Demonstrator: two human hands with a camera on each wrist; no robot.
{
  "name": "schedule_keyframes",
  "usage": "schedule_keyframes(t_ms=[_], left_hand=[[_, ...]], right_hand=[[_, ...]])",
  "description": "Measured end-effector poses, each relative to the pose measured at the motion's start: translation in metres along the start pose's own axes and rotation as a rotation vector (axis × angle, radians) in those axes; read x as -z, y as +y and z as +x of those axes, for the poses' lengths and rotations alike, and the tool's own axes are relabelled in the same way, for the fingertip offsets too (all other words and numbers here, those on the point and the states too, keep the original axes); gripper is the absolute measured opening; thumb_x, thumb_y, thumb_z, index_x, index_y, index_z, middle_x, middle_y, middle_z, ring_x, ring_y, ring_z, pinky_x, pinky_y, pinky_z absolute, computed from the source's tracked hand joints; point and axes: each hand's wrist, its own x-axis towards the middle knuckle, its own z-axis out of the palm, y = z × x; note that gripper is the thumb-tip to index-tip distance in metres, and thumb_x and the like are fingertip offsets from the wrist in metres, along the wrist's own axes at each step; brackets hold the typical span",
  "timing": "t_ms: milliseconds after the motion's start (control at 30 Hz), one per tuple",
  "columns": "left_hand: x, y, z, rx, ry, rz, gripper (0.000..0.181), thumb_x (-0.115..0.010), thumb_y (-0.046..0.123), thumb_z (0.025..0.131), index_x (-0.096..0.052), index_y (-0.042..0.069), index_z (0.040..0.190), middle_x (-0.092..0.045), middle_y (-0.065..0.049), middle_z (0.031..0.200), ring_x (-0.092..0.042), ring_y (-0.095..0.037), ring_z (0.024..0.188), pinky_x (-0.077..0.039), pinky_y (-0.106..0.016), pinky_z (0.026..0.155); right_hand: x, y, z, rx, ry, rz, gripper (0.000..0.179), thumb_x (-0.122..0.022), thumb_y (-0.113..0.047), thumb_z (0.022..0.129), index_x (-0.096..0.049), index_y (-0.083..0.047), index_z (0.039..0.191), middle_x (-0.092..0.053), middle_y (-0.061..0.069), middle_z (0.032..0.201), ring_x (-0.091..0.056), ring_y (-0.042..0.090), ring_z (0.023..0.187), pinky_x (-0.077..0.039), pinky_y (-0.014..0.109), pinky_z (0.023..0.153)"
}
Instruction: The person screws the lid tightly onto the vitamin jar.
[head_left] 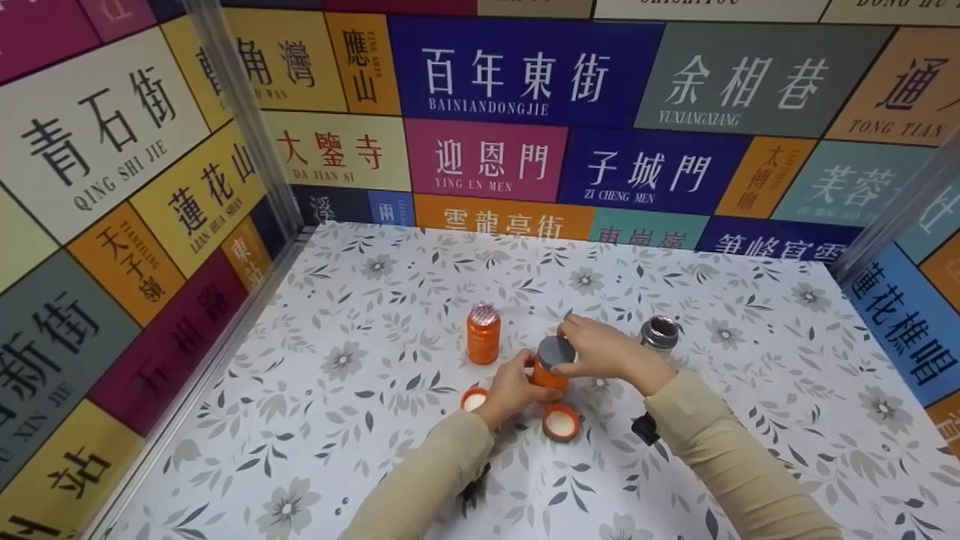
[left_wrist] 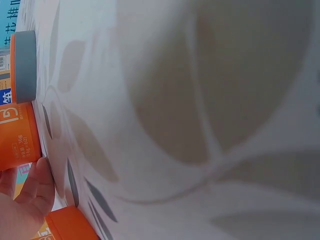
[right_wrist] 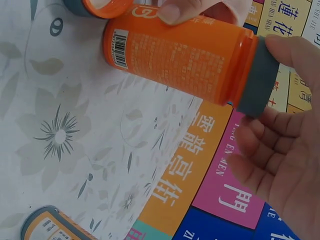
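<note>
In the head view an orange bottle [head_left: 548, 377] with a grey screw cap [head_left: 556, 353] stands at the middle of the table. My left hand [head_left: 514, 388] holds its body from the left, low down. From the right, my right hand [head_left: 606, 349] grips the cap, thumb and fingers on its edge, as the right wrist view shows; there the cap [right_wrist: 258, 77] sits on the bottle's neck. Just in front of the bottle lies a grey cap with an orange rim [head_left: 562, 423], inner side up. An orange cap [head_left: 473, 400] lies upturned beside the left wrist.
A second orange bottle [head_left: 483, 337], topped with silvery foil, stands behind and left of my hands. Behind the right wrist is an uncapped grey bottle [head_left: 660, 332] with a dark mouth. Panels with large characters [head_left: 487, 157] wall the flower-patterned table [head_left: 360, 420] at the back and sides.
</note>
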Motion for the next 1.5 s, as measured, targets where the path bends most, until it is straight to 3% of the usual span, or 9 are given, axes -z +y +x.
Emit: schedule_keyframes(t_ms=[200, 300, 400, 467, 567, 733, 1033, 1233, 1500], left_hand=[[-0.001, 0.001, -0.002, -0.018, 0.009, 0.005, 0.047, -0.08, 0.015, 0.067, -0.055, 0.011, 0.106, -0.06, -0.005, 0.11, -0.057, -0.011, 0.087, -0.047, -0.026, 0.08], [-0.002, 0.0, -0.003, -0.049, 0.016, 0.008, 0.048, -0.081, 0.015, 0.066, -0.055, 0.009, 0.106, -0.061, -0.006, 0.107, -0.06, -0.012, 0.086, -0.047, -0.026, 0.079], [-0.002, 0.0, -0.003, -0.06, 0.022, 0.019, 0.049, -0.082, 0.015, 0.066, -0.054, 0.009, 0.106, -0.062, -0.006, 0.106, -0.06, -0.013, 0.087, -0.047, -0.027, 0.08], [-0.002, 0.0, -0.003, -0.056, 0.023, 0.02, 0.049, -0.082, 0.015, 0.066, -0.054, 0.009, 0.106, -0.062, -0.006, 0.106, -0.06, -0.013, 0.088, -0.047, -0.028, 0.081], [-0.001, 0.0, -0.002, -0.039, 0.017, 0.024, 0.048, -0.081, 0.016, 0.066, -0.054, 0.01, 0.106, -0.061, -0.006, 0.107, -0.059, -0.013, 0.088, -0.047, -0.029, 0.081], [-0.001, -0.001, -0.001, -0.032, 0.018, 0.022, 0.048, -0.081, 0.016, 0.066, -0.054, 0.01, 0.105, -0.061, -0.006, 0.107, -0.059, -0.012, 0.088, -0.047, -0.028, 0.081], [-0.001, -0.001, -0.001, -0.004, 0.003, 0.004, 0.047, -0.081, 0.018, 0.068, -0.054, 0.012, 0.106, -0.06, -0.004, 0.109, -0.057, -0.011, 0.087, -0.047, -0.028, 0.08], [0.0, -0.001, -0.001, -0.036, 0.008, 0.016, 0.047, -0.08, 0.016, 0.068, -0.054, 0.011, 0.107, -0.06, -0.006, 0.109, -0.06, -0.012, 0.086, -0.048, -0.026, 0.078], [0.0, -0.001, -0.002, -0.044, 0.013, 0.029, 0.046, -0.08, 0.016, 0.068, -0.054, 0.011, 0.106, -0.06, -0.007, 0.109, -0.06, -0.011, 0.086, -0.048, -0.024, 0.076]], right_hand=[[0.005, 0.001, -0.002, -0.058, -0.021, 0.016, 0.057, -0.072, -0.043, 0.072, -0.055, 0.002, 0.102, -0.055, 0.011, 0.09, -0.052, 0.023, 0.078, -0.044, 0.037, 0.07], [0.012, 0.003, -0.006, -0.028, -0.084, 0.09, 0.058, -0.073, -0.025, 0.076, -0.05, 0.006, 0.119, -0.054, 0.02, 0.114, -0.052, 0.033, 0.103, -0.043, 0.045, 0.088], [0.016, 0.005, -0.008, 0.059, -0.155, 0.139, 0.057, -0.064, 0.003, 0.08, -0.041, 0.005, 0.132, -0.042, 0.023, 0.135, -0.039, 0.038, 0.124, -0.033, 0.05, 0.1], [0.018, 0.005, -0.008, 0.119, -0.186, 0.155, 0.059, -0.056, 0.016, 0.078, -0.04, 0.004, 0.134, -0.038, 0.023, 0.139, -0.035, 0.039, 0.127, -0.031, 0.051, 0.101], [0.016, 0.005, -0.007, 0.2, -0.172, 0.116, 0.056, -0.053, 0.02, 0.076, -0.046, 0.005, 0.13, -0.043, 0.023, 0.134, -0.04, 0.039, 0.124, -0.033, 0.05, 0.1], [0.009, 0.005, -0.005, 0.258, -0.087, 0.049, 0.044, -0.062, 0.01, 0.077, -0.053, 0.007, 0.12, -0.054, 0.022, 0.12, -0.05, 0.037, 0.109, -0.041, 0.047, 0.092], [0.007, 0.003, -0.006, 0.109, -0.102, 0.097, 0.049, -0.065, -0.015, 0.084, -0.049, 0.002, 0.127, -0.051, 0.015, 0.111, -0.05, 0.025, 0.098, -0.043, 0.04, 0.084], [0.0, 0.003, -0.004, 0.03, -0.028, 0.07, 0.048, -0.067, -0.031, 0.082, -0.056, 0.0, 0.116, -0.051, 0.009, 0.099, -0.048, 0.019, 0.084, -0.042, 0.035, 0.074], [-0.008, 0.002, -0.002, -0.072, 0.017, 0.09, 0.055, -0.068, -0.044, 0.078, -0.055, 0.0, 0.108, -0.056, 0.013, 0.099, -0.052, 0.024, 0.087, -0.043, 0.04, 0.076]])
